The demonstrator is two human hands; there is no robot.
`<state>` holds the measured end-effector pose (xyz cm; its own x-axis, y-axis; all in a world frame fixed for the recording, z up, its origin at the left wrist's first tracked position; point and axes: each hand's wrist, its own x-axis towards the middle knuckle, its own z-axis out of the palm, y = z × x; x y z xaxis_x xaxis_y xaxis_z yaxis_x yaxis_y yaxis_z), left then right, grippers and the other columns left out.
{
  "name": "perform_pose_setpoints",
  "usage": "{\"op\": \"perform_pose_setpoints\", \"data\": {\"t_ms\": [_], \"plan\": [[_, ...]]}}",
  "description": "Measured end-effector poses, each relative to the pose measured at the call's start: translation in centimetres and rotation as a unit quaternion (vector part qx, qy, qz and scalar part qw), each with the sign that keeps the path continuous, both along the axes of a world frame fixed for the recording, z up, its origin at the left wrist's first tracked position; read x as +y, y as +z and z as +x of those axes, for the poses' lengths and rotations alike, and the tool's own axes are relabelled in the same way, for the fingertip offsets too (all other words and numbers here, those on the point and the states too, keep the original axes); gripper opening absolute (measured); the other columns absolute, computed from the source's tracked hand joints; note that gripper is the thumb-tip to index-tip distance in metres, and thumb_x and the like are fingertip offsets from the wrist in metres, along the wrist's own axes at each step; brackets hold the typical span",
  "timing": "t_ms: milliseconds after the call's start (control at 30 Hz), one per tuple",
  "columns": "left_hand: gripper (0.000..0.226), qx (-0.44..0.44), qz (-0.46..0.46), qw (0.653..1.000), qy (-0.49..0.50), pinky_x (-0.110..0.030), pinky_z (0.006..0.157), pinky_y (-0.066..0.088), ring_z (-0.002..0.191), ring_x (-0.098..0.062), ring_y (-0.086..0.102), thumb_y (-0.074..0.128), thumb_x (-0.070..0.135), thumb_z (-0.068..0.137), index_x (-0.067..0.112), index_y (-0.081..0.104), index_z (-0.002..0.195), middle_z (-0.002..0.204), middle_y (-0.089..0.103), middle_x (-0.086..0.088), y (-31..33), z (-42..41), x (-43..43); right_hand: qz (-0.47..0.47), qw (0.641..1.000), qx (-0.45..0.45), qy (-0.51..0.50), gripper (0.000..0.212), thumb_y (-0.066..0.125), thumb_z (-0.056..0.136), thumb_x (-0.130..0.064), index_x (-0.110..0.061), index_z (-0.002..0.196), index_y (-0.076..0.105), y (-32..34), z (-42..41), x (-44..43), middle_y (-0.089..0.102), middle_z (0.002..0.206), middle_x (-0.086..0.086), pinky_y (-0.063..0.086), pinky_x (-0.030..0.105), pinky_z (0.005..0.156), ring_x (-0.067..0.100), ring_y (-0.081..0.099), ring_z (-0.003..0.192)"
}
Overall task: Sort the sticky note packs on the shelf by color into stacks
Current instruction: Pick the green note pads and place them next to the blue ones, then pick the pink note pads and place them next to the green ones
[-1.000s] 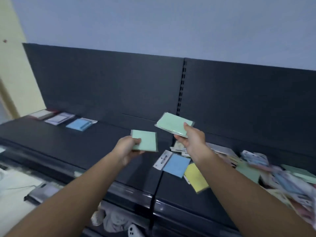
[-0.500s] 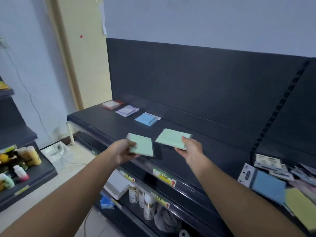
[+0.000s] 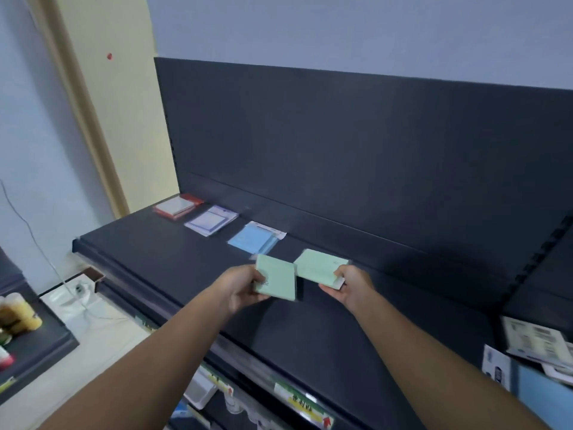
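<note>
The left hand's (image 3: 245, 285) thumb lies across the top of a green pack (image 3: 277, 282) with the fingers curled beneath its left edge, a firm pinch. The right hand (image 3: 352, 287) grips a second green pack (image 3: 317, 266) the same way at its near right corner, thumb above and fingers below. The two packs sit almost edge to edge, the left one tilted toward the camera, the right one flatter and lower over the shelf (image 3: 148, 262). Whether it already touches the surface cannot be told. A second ago both hands held these packs higher and apart, over the jumble of mixed packs. Since then the person has turned left and carried them along the shelf, bringing them down and together. That mixed pile (image 3: 536, 341) now shows only at the right edge of the view, well apart from the hands. Just beyond the fingers lies the row of colours already begun — a blue stack (image 3: 252, 240) nearest, then a purple-and-white pack (image 3: 210, 220), then a red pack (image 3: 178, 206) by the end of the shelf. The green packs hover over bare shelf just to the right of the blue stack, so it looks as though the carrying is done and a new green stack is about to be started there, as the fourth colour in the row. Most of the sorting seems to remain, judging by the pile.
</note>
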<state>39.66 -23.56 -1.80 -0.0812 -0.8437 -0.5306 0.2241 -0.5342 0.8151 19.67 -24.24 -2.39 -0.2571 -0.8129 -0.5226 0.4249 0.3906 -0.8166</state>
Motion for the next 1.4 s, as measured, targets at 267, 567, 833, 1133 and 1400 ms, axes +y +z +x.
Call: {"op": "perform_pose_setpoints", "data": {"t_ms": [267,567,833,1133,1400], "plan": [[0.027,-0.03,0.013,0.999,-0.01,-0.028,0.066,0.05,0.075,-0.017,0.059,0.038,-0.01,0.091,0.008,0.055,0.08,0.085,0.062,-0.008,-0.4,-3.5,-7.7,0.045,0.994,0.09,0.044,0.031,0.048,0.086,0.013,0.006,0.116,0.053,-2.4,-0.7,-6.9,0.057,0.119,0.024,0.052,0.041,0.072,0.035,0.058,0.106],[0.011,-0.268,-0.153,0.948,-0.075,-0.034,0.074,0.05,0.075,-0.021,0.057,0.058,-0.002,0.082,0.002,0.064,0.091,0.083,0.062,-0.01,-3.0,-6.3,-11.7,0.015,0.947,0.307,0.098,0.006,0.062,0.078,0.005,0.003,0.083,0.063,-4.0,-1.3,-8.6,0.062,0.084,0.019,0.055,0.037,0.058,0.029,0.062,0.074],[0.023,-0.452,-0.247,0.835,-0.194,-0.037,0.082,0.044,0.102,-0.04,0.054,0.064,0.015,0.079,-0.007,0.061,0.084,0.107,0.056,-0.032,-4.1,-6.2,-13.4,0.011,0.916,0.399,0.041,0.02,0.054,0.08,0.005,0.006,0.098,0.063,-4.0,-0.4,-8.4,0.063,0.082,0.009,0.057,0.045,0.072,0.026,0.064,0.078],[0.043,-0.402,-0.286,0.835,-0.244,-0.035,0.098,0.042,0.116,-0.033,0.046,0.063,0.012,0.078,0.002,0.057,0.119,0.125,0.048,-0.02,-4.5,-5.9,-14.0,0.022,0.886,0.463,0.001,0.03,0.054,0.083,-0.005,-0.007,0.112,0.063,-3.2,1.0,-5.8,0.067,0.107,0.01,0.041,0.017,0.078,0.021,0.06,0.103],[0.051,-0.319,-0.431,0.775,-0.335,-0.034,0.1,0.036,0.117,-0.027,0.043,0.061,0.011,0.082,0.008,0.046,0.131,0.124,0.051,-0.011,-1.5,-12.7,-9.3,0.096,0.857,0.503,-0.067,0.016,0.056,0.083,-0.007,-0.014,0.097,0.063,-0.3,-4.8,1.6,0.065,0.099,0.005,0.046,0.022,0.081,0.019,0.06,0.094]]}}
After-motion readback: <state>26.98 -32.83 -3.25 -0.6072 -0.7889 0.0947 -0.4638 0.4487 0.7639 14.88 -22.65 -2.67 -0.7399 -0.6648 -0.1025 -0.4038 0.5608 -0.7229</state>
